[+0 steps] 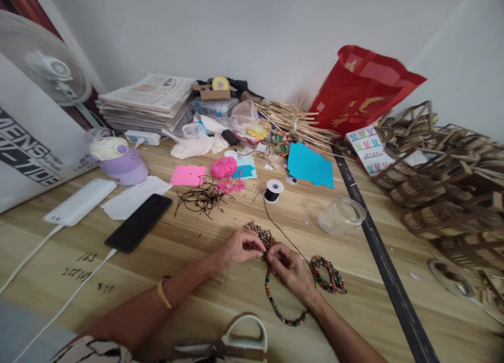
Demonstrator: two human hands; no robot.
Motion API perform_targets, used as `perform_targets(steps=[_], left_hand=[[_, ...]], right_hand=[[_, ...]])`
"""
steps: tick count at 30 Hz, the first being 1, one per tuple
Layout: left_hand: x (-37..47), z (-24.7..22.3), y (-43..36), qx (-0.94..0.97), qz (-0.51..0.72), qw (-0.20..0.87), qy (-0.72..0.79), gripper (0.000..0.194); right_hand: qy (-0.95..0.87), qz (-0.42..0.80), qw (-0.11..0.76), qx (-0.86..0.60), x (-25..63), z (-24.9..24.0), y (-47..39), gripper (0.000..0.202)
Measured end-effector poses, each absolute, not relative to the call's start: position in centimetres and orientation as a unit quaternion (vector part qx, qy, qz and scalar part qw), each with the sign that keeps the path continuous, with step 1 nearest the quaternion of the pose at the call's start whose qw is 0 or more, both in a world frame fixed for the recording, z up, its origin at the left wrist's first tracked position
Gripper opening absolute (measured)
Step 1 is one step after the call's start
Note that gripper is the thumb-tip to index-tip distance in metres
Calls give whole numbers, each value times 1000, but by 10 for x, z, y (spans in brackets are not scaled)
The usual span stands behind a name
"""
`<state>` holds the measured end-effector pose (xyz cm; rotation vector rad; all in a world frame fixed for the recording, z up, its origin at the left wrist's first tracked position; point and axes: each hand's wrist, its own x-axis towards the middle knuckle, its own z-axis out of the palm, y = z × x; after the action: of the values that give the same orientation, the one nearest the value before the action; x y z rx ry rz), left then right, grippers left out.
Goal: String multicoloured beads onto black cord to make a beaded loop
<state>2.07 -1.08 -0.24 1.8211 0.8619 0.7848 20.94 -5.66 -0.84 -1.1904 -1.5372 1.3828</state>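
Observation:
My left hand [241, 246] is closed in a pinch beside a pile of loose multicoloured beads [259, 231]; what lies between its fingertips is too small to make out. My right hand [290, 270], also pinching, holds the end of a bead string [279, 313] close to the left fingertips. The strung beads hang in a loose curve on the table below it. From a white spool of black cord [272, 192], a line of cord runs down under my right wrist. Right of that hand lies a coiled strand of beads [329, 275].
Scissors [240, 338] lie at the near edge. A clear jar [342, 216] rests on its side at right, near woven baskets [444, 195]. Black cord scraps [202, 199], pink yarn [223, 167], a phone [138, 223] and a power bank [81, 201] lie to the left.

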Motion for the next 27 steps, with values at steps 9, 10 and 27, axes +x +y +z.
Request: perform_targets(steps=[9,10,27], left_hand=[[22,-2,-11,723,316,489,370,9],[22,-2,-11,724,315,488,371,9],[21,-3,-11,729,314,489,361,10]], right_hand=[[-594,547,371,-458,210,-10,-56,29],[-593,549,371,-458,210,-10,-56,29],[-600,546,370,-453,211,-12,-56,28]])
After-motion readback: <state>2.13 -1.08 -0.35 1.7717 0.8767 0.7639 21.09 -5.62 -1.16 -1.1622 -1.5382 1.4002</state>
